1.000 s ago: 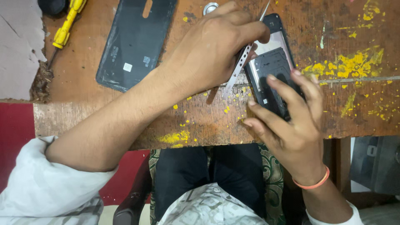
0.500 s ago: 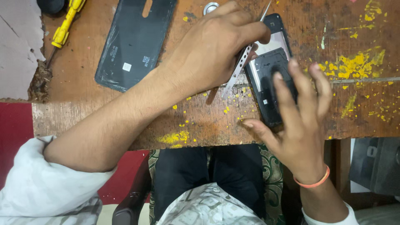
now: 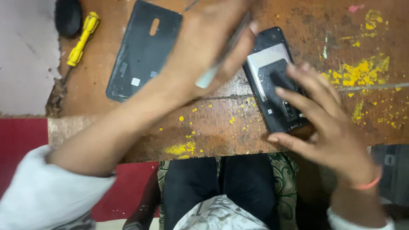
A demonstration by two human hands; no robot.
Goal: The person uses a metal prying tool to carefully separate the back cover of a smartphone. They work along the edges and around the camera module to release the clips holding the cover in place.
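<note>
Left hand (image 3: 213, 51) raised and blurred, fingers curled in a grip, right hand (image 3: 324, 123) spread, fingers pressing down

The opened phone (image 3: 277, 85) lies face down on the wooden desk (image 3: 213, 123), back cover off, dark frame showing a silvery plate and black inner parts. It sits slanted, its lower end near the desk's front edge. The right hand (image 3: 328, 127) rests fingers on its lower half. A slim metal tool (image 3: 221, 59), blurred, is gripped in the left hand (image 3: 208, 47), angled just beside the phone's upper left corner.
</note>
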